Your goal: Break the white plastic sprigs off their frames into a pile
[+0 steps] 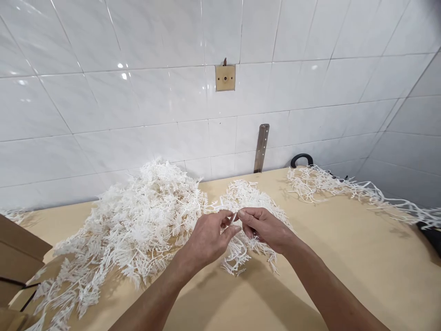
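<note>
Both hands meet above the middle of the table. My left hand [212, 236] pinches a thin white piece [234, 217] between thumb and forefinger. Close beside it on the right, my right hand [263, 227] has its thumb and forefinger pressed together at the piece's upper end; its other fingers curl underneath, partly hidden. Behind and below the hands lies a small heap of white branching strands [255, 197]. A much larger heap of similar white strands [148, 216] spreads to the left.
More white strands [320, 181] trail across the right of the tan table [344, 239]. A black curved handle [302, 158] and an upright metal strip [262, 148] stand by the tiled wall. A cardboard box [20, 253] is at the left edge.
</note>
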### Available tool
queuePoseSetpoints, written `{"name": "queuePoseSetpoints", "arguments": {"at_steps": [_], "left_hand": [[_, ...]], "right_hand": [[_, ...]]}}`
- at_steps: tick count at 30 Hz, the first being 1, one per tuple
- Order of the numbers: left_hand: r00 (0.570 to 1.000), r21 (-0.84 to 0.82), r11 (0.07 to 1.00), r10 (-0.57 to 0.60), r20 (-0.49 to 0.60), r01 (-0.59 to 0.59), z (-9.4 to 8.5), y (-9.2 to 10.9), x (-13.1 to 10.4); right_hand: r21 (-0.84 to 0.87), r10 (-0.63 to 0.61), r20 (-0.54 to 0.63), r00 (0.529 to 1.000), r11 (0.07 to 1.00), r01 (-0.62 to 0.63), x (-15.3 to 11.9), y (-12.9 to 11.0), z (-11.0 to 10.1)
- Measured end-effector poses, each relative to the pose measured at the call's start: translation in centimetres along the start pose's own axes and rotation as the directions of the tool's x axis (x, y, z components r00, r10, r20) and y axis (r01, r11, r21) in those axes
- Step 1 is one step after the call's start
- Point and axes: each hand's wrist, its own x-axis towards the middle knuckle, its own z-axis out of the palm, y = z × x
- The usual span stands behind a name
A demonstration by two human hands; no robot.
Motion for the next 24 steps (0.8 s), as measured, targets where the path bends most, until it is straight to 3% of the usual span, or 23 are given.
{"name": "queuePoseSetpoints", "arguments": {"at_steps": [7,15,21,24], "left_hand": [[0.991,0.096,0.99,-0.113,0.069,0.106,0.0,-0.7,0.2],[0.962,-0.265,0.929,-0.272,-0.025,0.256,0.0,-1.0,1.1],[0.949,-0.414,0.881,-0.296,-0.106,0.228,-0.4,-1.7,1.5],[0.947,-0.478,0.845,-0.313,-0.077,0.24,-0.4,-1.6,1.4]], "right_hand": [[0.008,-0.019,0.017,1.0,1.0,0.019,-0.2,-0.4,-0.3],[0.077,-0.021,-0.036,0.999,0.997,0.023,-0.1,-0.1,-1.0],[-0.008,-0.048,-0.071,0.996,0.999,0.047,0.0,0.6,-1.1],[-0.085,-0.077,-0.08,0.994,0.994,0.07,-0.1,0.5,-0.8]]}}
